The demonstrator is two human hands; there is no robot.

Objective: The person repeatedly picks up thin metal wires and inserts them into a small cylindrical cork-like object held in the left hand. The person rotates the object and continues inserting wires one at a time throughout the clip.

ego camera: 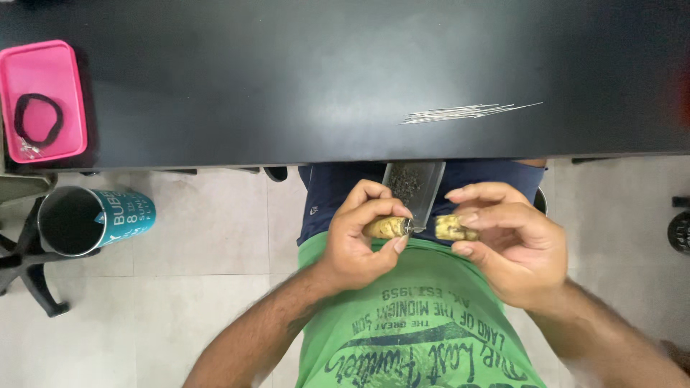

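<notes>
Head view. The left hand [359,241] grasps a yellowish beaded piece [386,228] between thumb and curled fingers, the piece projecting rightward from the grip with a small metal end at its tip. The right hand [507,241] pinches a second yellowish beaded piece [451,228] between thumb and forefinger, the piece pointing leftward. The two pieces lie end to end, just apart, in front of the green printed shirt [424,323]. Both hands are held below the table edge, over the lap, forearms rising from the lower corners, wrists bent inward.

A clear rectangular container [413,188] with dark grainy contents rests on the lap between and just above the hands. On the black table [287,79] a bundle of thin metal wires [467,112] lies at right. At far left sits a pink tray [44,100] holding a black loop [38,119]. Below it, on the floor side, stands a teal cylindrical can [93,219] with white lettering.
</notes>
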